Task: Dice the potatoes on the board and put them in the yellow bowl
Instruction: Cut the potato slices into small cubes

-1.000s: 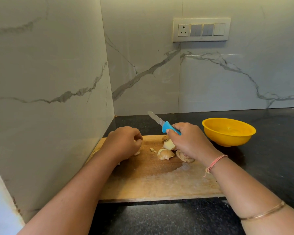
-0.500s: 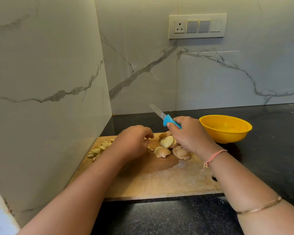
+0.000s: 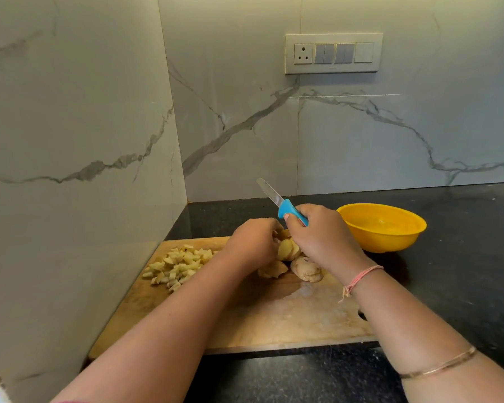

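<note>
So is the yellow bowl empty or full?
Empty. The yellow bowl shows only its bare inside; the diced potato lies on the board.

Worn wooden cutting board (image 3: 274, 321) lies flat on the dark surface (image 3: 448, 286), tucked into the corner. On its left there's a heap of small pale diced potato cubes (image 3: 178, 266). Back middle there's a pale sliced potato piece (image 3: 285, 250), with two brown-skinned potato chunks (image 3: 307, 270) just in front. A blue-handled knife (image 3: 287, 209) is up above them, blade tilted up-left. The round yellow plastic bowl (image 3: 381, 228) sits upright beside the board's back-right corner.
</note>
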The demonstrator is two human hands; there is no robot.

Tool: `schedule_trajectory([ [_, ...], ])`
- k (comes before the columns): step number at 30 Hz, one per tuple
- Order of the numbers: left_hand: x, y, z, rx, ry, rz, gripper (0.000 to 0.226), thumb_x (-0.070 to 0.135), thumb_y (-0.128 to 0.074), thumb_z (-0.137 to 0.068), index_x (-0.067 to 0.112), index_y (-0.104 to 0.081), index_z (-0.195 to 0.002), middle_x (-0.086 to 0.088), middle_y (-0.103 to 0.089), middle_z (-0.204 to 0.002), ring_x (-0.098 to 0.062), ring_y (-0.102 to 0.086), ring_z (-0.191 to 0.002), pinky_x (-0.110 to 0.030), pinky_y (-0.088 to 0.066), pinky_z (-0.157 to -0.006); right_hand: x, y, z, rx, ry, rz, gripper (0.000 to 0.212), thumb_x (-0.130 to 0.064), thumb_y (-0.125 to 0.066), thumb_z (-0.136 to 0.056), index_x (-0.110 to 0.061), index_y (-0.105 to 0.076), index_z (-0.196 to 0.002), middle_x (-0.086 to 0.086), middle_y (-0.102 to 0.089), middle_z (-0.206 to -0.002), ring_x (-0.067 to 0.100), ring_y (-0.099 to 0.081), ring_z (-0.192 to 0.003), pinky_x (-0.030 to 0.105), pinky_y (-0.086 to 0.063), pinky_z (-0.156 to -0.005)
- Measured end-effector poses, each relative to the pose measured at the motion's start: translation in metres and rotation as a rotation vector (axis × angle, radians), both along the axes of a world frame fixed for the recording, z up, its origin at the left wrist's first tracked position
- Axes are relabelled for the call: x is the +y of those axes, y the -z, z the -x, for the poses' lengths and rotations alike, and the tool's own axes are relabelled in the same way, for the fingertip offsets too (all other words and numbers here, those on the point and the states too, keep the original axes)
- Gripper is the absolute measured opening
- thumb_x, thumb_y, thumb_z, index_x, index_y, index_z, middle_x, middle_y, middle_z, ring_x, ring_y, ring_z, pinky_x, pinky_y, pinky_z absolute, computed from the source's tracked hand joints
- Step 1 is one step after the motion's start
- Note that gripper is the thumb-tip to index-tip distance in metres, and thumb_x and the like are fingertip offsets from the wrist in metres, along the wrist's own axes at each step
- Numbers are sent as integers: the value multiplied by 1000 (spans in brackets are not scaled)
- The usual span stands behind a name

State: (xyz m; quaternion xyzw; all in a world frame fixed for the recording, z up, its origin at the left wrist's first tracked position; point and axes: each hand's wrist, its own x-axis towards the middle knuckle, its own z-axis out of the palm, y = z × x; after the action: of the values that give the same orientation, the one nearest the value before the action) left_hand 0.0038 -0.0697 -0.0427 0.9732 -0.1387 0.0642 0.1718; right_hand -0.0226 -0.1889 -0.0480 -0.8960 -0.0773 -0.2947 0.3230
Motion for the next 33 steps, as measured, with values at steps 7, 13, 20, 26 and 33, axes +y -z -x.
schedule_trajectory([
  [7,2,3,-4,-88,-11,-52,33,22,-50,-98,19,-54,-131,-1,-64,-116,-13,-60,-95,-25,-50,-88,0,0,0,-4,-2,1,37,-34,-45,-98,-13,-56,-126,4,-63,-114,7,-51,-86,17,-44,-71],
  [13,1,5,-9,-146,-27,-38,28,23,-53,-96,19,-60,-123,0,-67,-105,-12,-59,-84,-24,-52,-82,0,1,-1,-24,4,4,36,-34,-45,-98,-13,-58,-123,4,-64,-109,8,-52,-83,14,-41,-63],
  [20,6,7,-14,13,115,119,44,18,-50,-96,21,-45,-139,0,-58,-130,-11,-59,-102,-23,-49,-88,-2,1,-3,-40,14,-15,33,-34,-46,-98,-13,-60,-119,4,-65,-105,8,-53,-80,7,-38,-58],
  [26,8,6,-16,-59,160,39,38,16,-48,-98,17,-49,-136,-2,-63,-120,-12,-60,-95,-25,-51,-87,-2,1,-4,-34,32,-14,32,-34,-46,-97,-13,-61,-117,3,-65,-103,9,-52,-79,7,-38,-58],
  [33,13,9,-18,-137,170,29,43,18,-40,-102,24,-36,-145,-3,-64,-111,-12,-59,-83,-24,-50,-78,-3,-1,-4,-39,54,-30,31,-33,-45,-98,-11,-63,-111,-2,-58,-86,9,-50,-68,12,-36,-52],
])
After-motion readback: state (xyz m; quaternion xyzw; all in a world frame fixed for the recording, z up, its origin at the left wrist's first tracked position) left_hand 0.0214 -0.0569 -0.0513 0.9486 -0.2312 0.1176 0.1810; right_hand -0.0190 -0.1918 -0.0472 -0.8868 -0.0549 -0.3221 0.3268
